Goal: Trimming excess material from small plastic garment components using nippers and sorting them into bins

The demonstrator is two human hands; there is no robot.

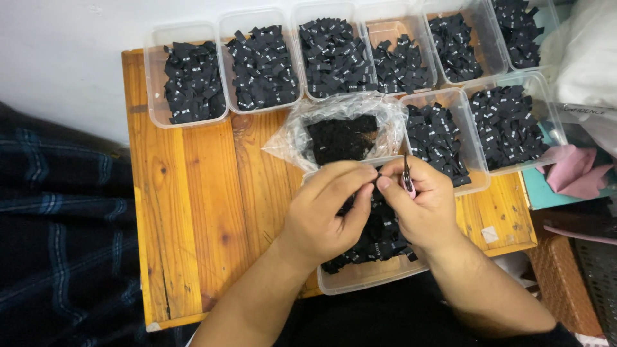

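- left hand (324, 215): fingertips pinched shut on a small black woven label, barely visible, above the clear plastic tub of black labels (360, 273).
- right hand (421, 209): closed around small pink-handled snips (407, 180), touching the left fingertips.
- step, judged: trimming one label; next calls for a steady pinch.

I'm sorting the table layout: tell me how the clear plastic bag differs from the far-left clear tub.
The plastic bag is soft and crumpled, its mouth rolled open; the far-left tub is rigid and rectangular. The bag holds one dark, dense heap with no white marks visible; the tub holds loose black labels with small white marks. Both are clear, sit on the wooden table, and hold black material.
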